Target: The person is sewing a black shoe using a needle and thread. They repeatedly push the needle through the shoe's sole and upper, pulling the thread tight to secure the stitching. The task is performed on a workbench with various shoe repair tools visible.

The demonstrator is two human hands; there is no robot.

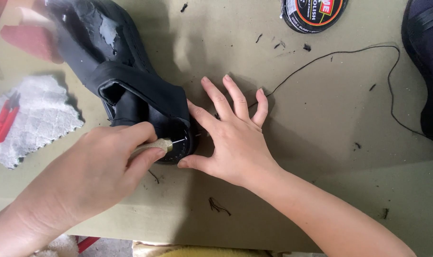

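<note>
A worn black shoe (116, 62) lies on its side on a khaki work surface (321, 119), heel toward me. My left hand (97, 166) grips a wooden-handled awl (157, 146), its metal needle pressed into the edge of the shoe's sole near the heel. My right hand (230, 133) rests flat with fingers spread, thumb and index finger against the heel, steadying it. A long black thread (349, 52) runs from under my right fingers across the surface to the right.
A round tin of polish (314, 12) sits at the top edge. A white cloth (38, 116) with a small red clipper (4, 118) lies at left. A dark object (428, 62) fills the right edge. Thread scraps (218, 206) litter the surface.
</note>
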